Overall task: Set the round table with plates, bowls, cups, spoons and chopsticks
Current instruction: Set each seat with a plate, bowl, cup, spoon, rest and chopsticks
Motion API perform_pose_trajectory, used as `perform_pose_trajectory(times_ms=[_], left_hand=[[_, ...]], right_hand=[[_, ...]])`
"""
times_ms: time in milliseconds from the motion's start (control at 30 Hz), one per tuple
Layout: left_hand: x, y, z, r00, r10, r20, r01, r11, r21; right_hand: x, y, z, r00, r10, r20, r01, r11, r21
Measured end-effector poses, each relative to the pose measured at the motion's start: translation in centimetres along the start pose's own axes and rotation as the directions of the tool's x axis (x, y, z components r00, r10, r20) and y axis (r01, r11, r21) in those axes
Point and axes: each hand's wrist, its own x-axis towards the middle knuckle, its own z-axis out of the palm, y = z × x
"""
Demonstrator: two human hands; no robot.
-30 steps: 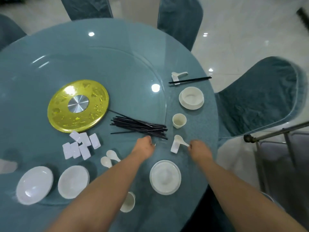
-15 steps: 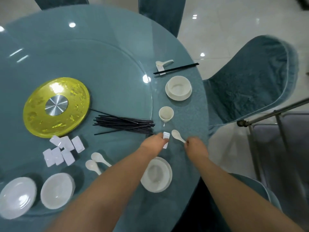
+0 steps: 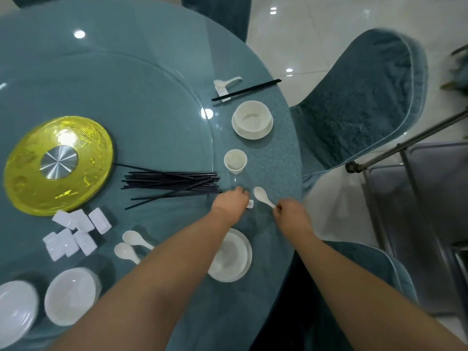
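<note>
chopstick pile beside left hand, cup beyond

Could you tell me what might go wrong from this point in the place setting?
1. The right hand pinches only the handle tip of the spoon, so it may slip or swing off line.
2. The left hand covers most of the white rest, so the spoon could miss it.
3. The cup and loose chopsticks lie close beyond the hands and could get knocked.
</note>
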Motion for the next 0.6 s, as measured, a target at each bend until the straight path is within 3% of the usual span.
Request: perform_pose_trajectory(times_ms=[133, 333, 600], left_hand=[[0.4, 0.3, 0.1, 0.997, -0.07, 0.031, 0.072, 0.994, -0.079], [0.2, -0.2, 1.0, 0.99, -0.137, 0.035, 0.139, 0.988, -0.063], [-0.1, 0.4, 2.0, 0.955, -0.29, 0.061, 0.296, 0.913, -0.282]], right_hand=[[-0.3, 0.3, -0.2, 1.0, 0.013, 0.0, -0.013, 1.0, 0.013], [-0.7, -0.5, 0.0, 1.0, -0.01, 0.009, 0.01, 1.0, 0.02], [-0.4, -2.5, 0.7, 0.996, -0.088, 0.016, 0.088, 0.996, 0.005]])
